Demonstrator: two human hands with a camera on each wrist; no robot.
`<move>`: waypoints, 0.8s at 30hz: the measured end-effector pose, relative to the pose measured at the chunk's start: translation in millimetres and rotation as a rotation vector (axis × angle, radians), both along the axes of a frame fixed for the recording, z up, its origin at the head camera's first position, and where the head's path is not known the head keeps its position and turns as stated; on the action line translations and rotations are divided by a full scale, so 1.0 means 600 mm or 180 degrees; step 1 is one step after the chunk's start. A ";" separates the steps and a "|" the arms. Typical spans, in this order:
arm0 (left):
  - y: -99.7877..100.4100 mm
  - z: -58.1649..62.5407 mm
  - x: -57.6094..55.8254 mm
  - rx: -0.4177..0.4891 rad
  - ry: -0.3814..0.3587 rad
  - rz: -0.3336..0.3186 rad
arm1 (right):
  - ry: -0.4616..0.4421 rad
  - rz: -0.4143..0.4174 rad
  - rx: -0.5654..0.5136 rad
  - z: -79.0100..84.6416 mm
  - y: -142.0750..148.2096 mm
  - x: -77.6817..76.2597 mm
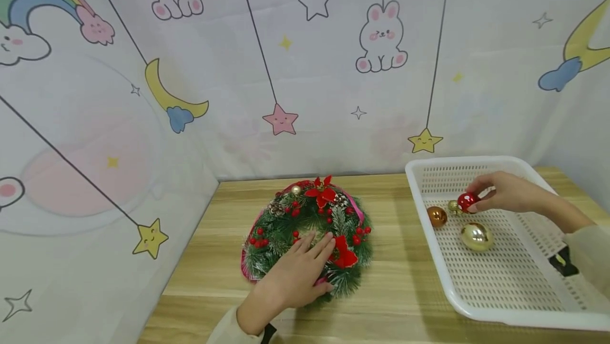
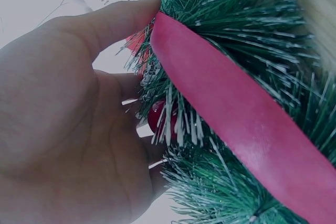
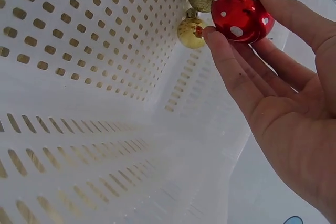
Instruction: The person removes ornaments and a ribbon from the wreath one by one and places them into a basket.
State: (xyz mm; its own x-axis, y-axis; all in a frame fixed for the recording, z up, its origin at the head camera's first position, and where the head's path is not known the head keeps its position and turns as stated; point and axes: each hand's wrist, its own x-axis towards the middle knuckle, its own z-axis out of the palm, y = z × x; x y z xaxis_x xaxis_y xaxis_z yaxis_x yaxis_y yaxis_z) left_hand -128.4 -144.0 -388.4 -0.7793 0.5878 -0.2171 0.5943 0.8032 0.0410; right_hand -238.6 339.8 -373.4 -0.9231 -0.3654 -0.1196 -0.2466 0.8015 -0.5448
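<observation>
A green Christmas wreath [image 1: 281, 256] with red poinsettias, berries, pine cones and a pink ribbon [image 2: 226, 114] lies on the table. My left hand [image 1: 297, 272] rests on its near side, fingers stretched over the greenery toward the middle. In the left wrist view, the thumb touches the wreath at the ribbon's bend. Over the white basket [image 1: 440, 267], my right hand [image 1: 505, 193] pinches a red bauble with white dots [image 3: 242, 13] between thumb and fingers. Smaller gold baubles [image 3: 192, 31] show just beyond it in the right wrist view.
A large gold bauble [image 1: 477, 236] and a copper-coloured bauble [image 1: 437, 217] lie in the basket, which stands at the table's right. Behind the wooden table [image 1: 395, 259] hangs a white cloth [image 1: 329, 79] printed with bunnies, stars and moons.
</observation>
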 end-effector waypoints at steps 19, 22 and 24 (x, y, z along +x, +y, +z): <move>0.000 -0.004 -0.001 -0.0011 0.0056 -0.0019 | 0.0035 0.0124 0.0373 -0.020 0.020 -0.005; 0.000 -0.003 -0.001 -0.0006 0.0068 -0.0026 | 0.0033 0.0089 0.0369 -0.020 0.022 -0.005; 0.001 -0.003 -0.001 -0.0006 0.0074 -0.0033 | 0.0040 0.0075 0.0337 -0.020 0.024 -0.004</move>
State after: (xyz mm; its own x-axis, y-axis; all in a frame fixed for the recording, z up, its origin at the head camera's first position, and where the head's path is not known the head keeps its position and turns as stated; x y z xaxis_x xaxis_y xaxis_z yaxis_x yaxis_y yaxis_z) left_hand -128.9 -143.4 -390.1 -0.7781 0.5955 -0.2001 0.6034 0.7970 0.0256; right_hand -241.1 354.3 -385.1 -0.9161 -0.3730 -0.1472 -0.2724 0.8482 -0.4542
